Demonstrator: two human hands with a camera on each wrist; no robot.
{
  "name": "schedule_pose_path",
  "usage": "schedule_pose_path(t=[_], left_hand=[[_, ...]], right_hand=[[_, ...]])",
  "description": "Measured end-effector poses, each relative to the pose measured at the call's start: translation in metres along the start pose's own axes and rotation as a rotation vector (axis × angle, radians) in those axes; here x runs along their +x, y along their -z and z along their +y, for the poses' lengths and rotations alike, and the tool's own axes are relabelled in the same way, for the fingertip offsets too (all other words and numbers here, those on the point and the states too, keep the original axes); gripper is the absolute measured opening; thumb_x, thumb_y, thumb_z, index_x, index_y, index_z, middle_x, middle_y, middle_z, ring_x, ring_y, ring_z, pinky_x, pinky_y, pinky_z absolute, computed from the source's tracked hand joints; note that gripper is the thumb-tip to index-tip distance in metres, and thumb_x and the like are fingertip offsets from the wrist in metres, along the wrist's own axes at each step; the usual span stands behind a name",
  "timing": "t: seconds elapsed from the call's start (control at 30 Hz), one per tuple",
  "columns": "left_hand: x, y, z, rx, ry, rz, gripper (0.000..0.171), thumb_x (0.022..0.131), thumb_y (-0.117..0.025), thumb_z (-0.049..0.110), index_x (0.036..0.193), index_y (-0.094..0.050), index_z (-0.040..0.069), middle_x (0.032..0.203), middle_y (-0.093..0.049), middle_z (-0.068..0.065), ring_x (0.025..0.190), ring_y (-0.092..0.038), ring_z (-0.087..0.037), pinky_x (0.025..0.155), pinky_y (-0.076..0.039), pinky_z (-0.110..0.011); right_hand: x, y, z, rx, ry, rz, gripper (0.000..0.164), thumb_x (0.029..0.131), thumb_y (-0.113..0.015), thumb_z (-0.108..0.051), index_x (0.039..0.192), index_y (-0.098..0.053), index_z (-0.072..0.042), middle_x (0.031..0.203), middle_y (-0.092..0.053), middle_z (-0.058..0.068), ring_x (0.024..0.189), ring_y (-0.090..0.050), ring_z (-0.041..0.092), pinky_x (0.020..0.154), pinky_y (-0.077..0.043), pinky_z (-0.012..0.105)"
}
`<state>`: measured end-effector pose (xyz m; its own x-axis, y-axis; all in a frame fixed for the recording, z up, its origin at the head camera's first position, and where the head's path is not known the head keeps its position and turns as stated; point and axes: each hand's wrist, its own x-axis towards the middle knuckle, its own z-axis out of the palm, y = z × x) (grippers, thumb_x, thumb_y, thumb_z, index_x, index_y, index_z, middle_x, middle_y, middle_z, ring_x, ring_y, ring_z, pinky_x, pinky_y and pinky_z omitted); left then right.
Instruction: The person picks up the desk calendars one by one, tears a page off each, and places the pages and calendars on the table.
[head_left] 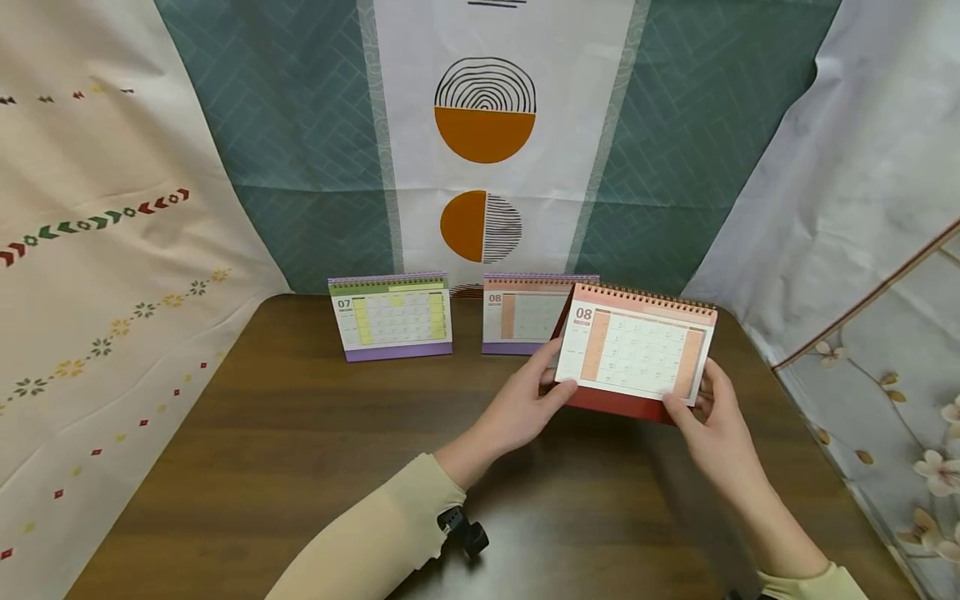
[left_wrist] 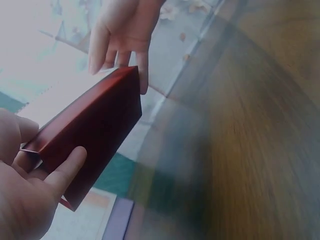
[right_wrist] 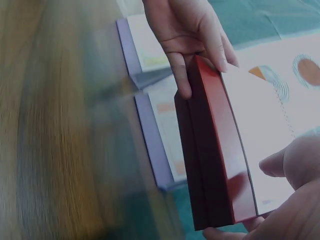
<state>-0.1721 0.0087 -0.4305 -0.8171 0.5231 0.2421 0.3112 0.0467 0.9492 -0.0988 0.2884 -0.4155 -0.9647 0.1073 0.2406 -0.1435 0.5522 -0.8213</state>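
Observation:
Both hands hold a red-based desk calendar (head_left: 637, 346) off the table, its page marked 08 facing the head camera. My left hand (head_left: 517, 408) grips its left end, thumb on the front lower corner. At the right end my right hand (head_left: 712, 433) pinches the lower corner, thumb on the page and fingers behind. The calendar's dark red underside (left_wrist: 102, 135) shows in the left wrist view. Behind it stands a purple-based calendar (head_left: 517, 321), also marked 08 and partly hidden. Further left is another purple-based calendar (head_left: 390, 321) with a green and yellow page marked 07.
The brown wooden table (head_left: 300, 475) spreads out in front and to the left. A green and white patterned cloth (head_left: 300, 167) hangs along the back edge. Printed cloths drape the left side (head_left: 97, 333) and the right side (head_left: 885, 400).

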Motion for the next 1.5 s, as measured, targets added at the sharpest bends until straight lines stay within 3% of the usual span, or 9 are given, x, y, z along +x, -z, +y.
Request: schedule_pose_path(t=[0.2, 0.5, 0.8, 1.0, 1.23, 1.5], left_hand=[[-0.020, 0.021, 0.004, 0.013, 0.007, 0.021, 0.067, 0.115, -0.062, 0.014, 0.173, -0.030, 0.023, 0.151, -0.066, -0.010, 0.131, -0.067, -0.010, 0.104, -0.055, -0.036], [-0.046, 0.051, 0.008, 0.018, 0.048, 0.110, 0.067, 0.114, -0.064, 0.014, 0.172, -0.033, 0.021, 0.149, -0.068, -0.010, 0.126, -0.070, -0.014, 0.107, -0.056, -0.045], [-0.055, 0.064, 0.008, 0.018, 0.060, 0.154, 0.063, 0.113, -0.064, 0.012, 0.169, -0.037, 0.023, 0.145, -0.070, -0.008, 0.123, -0.072, -0.017, 0.104, -0.057, -0.043], [-0.054, 0.072, 0.011, 0.008, 0.034, 0.191, 0.061, 0.112, -0.064, 0.008, 0.167, -0.040, 0.020, 0.140, -0.073, -0.008, 0.118, -0.073, -0.019, 0.100, -0.056, -0.041], [-0.055, 0.076, 0.015, 0.024, 0.032, 0.207, 0.060, 0.113, -0.062, 0.010, 0.168, -0.039, 0.021, 0.141, -0.073, -0.009, 0.121, -0.072, -0.018, 0.103, -0.054, -0.043], [-0.056, 0.080, 0.014, 0.018, 0.036, 0.217, 0.058, 0.114, -0.061, 0.010, 0.167, -0.039, 0.021, 0.142, -0.073, -0.008, 0.121, -0.071, -0.019, 0.103, -0.054, -0.045]], right_hand=[[0.000, -0.017, -0.015, 0.027, -0.014, -0.045, 0.079, 0.113, -0.065, -0.016, 0.173, -0.016, 0.003, 0.150, -0.047, 0.027, 0.132, -0.051, 0.037, 0.088, -0.043, 0.008], [0.009, -0.048, -0.032, 0.068, 0.037, -0.085, 0.075, 0.113, -0.065, -0.016, 0.172, -0.023, 0.003, 0.145, -0.055, 0.025, 0.127, -0.052, 0.033, 0.096, -0.041, 0.008], [0.023, -0.064, -0.032, 0.033, 0.047, -0.085, 0.075, 0.109, -0.072, -0.012, 0.170, -0.030, 0.002, 0.139, -0.059, 0.024, 0.124, -0.058, 0.035, 0.096, -0.043, 0.011], [0.032, -0.068, -0.037, 0.040, 0.067, -0.086, 0.078, 0.107, -0.074, -0.008, 0.171, -0.031, -0.001, 0.142, -0.061, 0.024, 0.127, -0.060, 0.038, 0.104, -0.048, 0.025], [0.041, -0.074, -0.042, 0.034, 0.065, -0.061, 0.076, 0.106, -0.073, -0.005, 0.171, -0.035, -0.005, 0.136, -0.063, 0.023, 0.125, -0.061, 0.036, 0.110, -0.048, 0.053], [0.047, -0.079, -0.042, 0.037, 0.056, -0.040, 0.071, 0.106, -0.075, -0.006, 0.168, -0.041, -0.006, 0.128, -0.066, 0.020, 0.117, -0.063, 0.033, 0.098, -0.048, 0.023]])
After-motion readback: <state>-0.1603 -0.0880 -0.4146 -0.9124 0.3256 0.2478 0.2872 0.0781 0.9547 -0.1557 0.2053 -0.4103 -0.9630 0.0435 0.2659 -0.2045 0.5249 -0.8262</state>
